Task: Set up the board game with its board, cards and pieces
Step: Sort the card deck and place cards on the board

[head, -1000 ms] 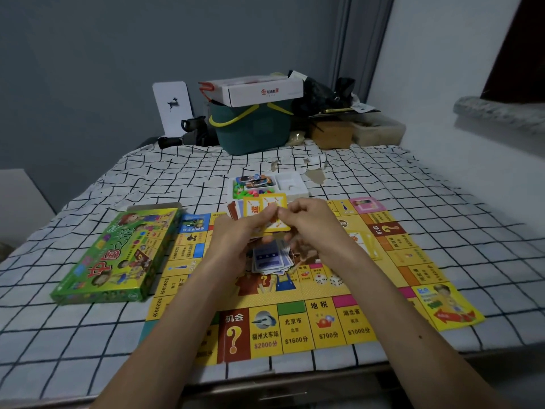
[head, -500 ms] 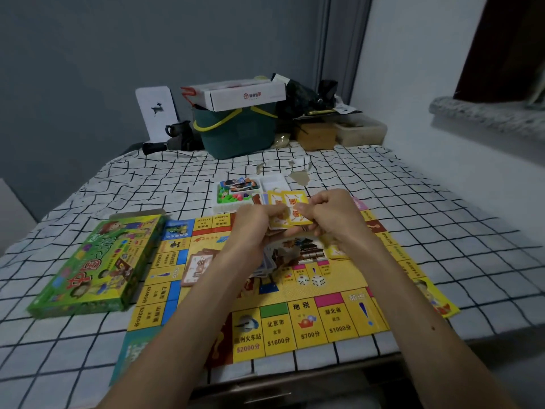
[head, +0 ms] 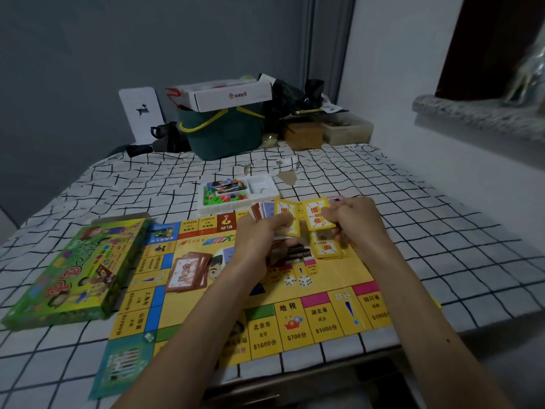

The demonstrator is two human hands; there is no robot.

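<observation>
One yellow card (head: 318, 217) has come away from the fanned stack (head: 267, 209) over the board (head: 339, 276): my right hand (head: 355, 221) pinches it, my left hand (head: 259, 236) grips the stack.

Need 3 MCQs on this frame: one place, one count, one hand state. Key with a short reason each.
1. Where does the green game box lie?
A) left of the board
B) on the board
C) on the floor
2. How many dice sit on the board?
A) one
B) two
C) four
3. What does the right hand do?
A) rests flat
B) pinches a yellow card
C) holds dice
Key: 1A, the box lies beside the board's left edge; 2B, two white dice lie side by side; 3B, it pinches the card while the left hand holds a fan of cards.
</observation>
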